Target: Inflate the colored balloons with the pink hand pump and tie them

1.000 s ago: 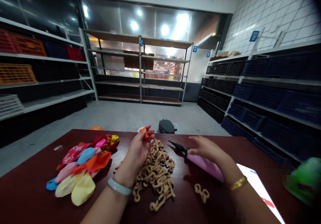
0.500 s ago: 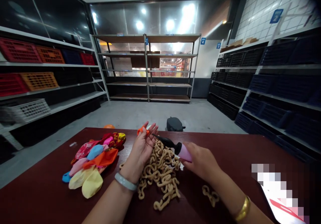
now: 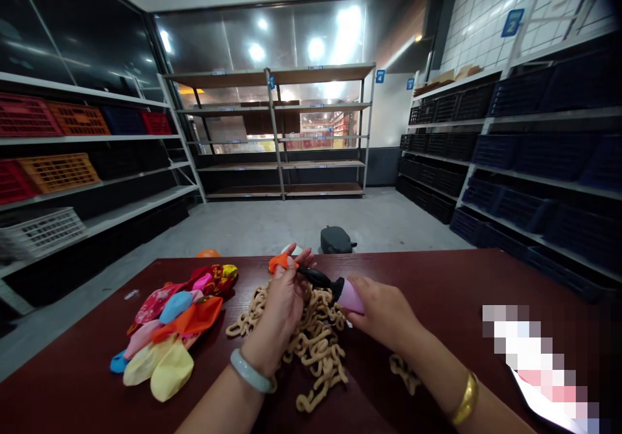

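Observation:
My left hand (image 3: 286, 298), with a pale jade-like bangle on its wrist, pinches an orange balloon (image 3: 278, 263) between thumb and fingers. My right hand (image 3: 381, 311) is wrapped around the purple body of a balloon pump (image 3: 350, 296). The pump's black nozzle (image 3: 315, 277) points left and its tip meets the balloon's neck at my left fingers; how deep it goes in is hidden. Beneath both hands spreads a heap of beige curled, rope-like pieces (image 3: 318, 350). Left of my hands lies a pile of deflated balloons (image 3: 177, 330) in several colours.
All this lies on a dark red table (image 3: 437, 369). A few beige curls (image 3: 403, 370) sit under my right forearm. At the right is a partly blurred white item (image 3: 544, 388). Beyond the table's far edge stands a dark grey object (image 3: 336, 239) on the floor, with shelves (image 3: 276, 168) behind.
The nozzle tip, apart from the orange balloon before, now meets its neck. My left thumb and fingers have closed around the joint. The whole view has shifted slightly.

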Tool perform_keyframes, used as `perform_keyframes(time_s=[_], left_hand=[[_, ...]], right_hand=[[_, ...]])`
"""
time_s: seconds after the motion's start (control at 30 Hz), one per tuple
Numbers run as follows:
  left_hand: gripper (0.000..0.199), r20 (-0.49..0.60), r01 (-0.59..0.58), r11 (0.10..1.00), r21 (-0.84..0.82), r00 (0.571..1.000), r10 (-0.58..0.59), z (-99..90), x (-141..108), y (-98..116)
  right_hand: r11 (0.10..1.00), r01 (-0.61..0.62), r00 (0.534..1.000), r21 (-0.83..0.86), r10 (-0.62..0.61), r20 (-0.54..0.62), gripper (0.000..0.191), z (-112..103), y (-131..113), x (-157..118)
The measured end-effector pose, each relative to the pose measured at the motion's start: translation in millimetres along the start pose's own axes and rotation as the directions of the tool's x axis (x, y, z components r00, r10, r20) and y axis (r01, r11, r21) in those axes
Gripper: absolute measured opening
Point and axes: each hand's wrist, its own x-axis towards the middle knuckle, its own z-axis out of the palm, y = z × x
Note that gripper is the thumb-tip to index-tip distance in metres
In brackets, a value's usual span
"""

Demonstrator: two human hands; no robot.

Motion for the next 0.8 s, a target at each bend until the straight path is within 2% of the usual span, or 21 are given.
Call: perform_keyframes(time_s=[0.17, 0.3, 0.63, 0.8], left_hand=[[0.037, 0.006, -0.057, 0.998, -0.037, 0.998, 0.057, 4.4, -7, -15], [0.032, 0.04, -0.049, 0.998, -0.044, 0.998, 0.05, 4.5, -11, -22], [0.023, 0.098, 0.05, 0.995, -0.087, 0.994, -0.041, 9.4, -23, -9], [0.024, 0.034, 0.101, 0.995, -0.023, 0.994, -0.1, 10.2, -27, -11]], right_hand=[[0.999, 0.025, 1.0, 0.02, -0.025, -0.019, 0.049, 3, 1, 0], [0.998, 0.05, 0.997, 0.041, -0.048, -0.06, 0.05, 6, 3, 1], [0.994, 0.05, 0.994, 0.1, -0.04, -0.104, 0.047, 2, 0, -2], [0.992, 0.05, 0.996, 0.114, -0.041, -0.081, 0.048, -1, 1, -2]])
